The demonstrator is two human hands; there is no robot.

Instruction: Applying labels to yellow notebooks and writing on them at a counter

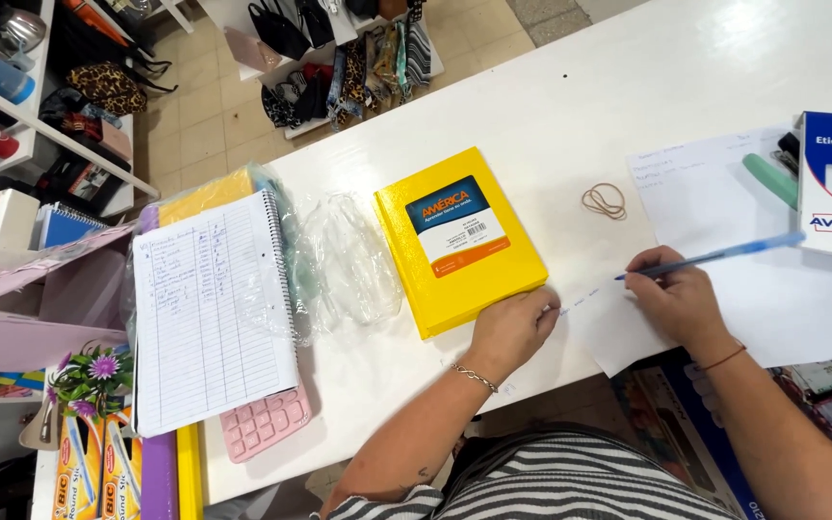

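So the right hand (678,297) is wrapped around a blue pen (715,256), a slim translucent stick type. It lies at a low slant, its tip down on a small white paper strip (585,297) and its back end pointing up and to the right. The strip sits on the white tabletop (570,106), right by the near edge, and has a short row of bluish marks on it running toward the pen tip.

The left hand (514,327) is loosely curled with nothing gripped in it. Its fingertips press down on the left end of that strip, right beside the lower corner of a yellow hardcover notebook (459,241). That notebook lies flat and closed, with a dark blue, white and orange label on its cover.

Other stuff around: a brown rubber band (605,200) lying loose beyond the hands, some crumpled clear plastic wrap (349,255) left of the yellow book, a spiral notebook (212,313) open to a handwritten lined page, and a pink calculator (264,422) poking out under it.
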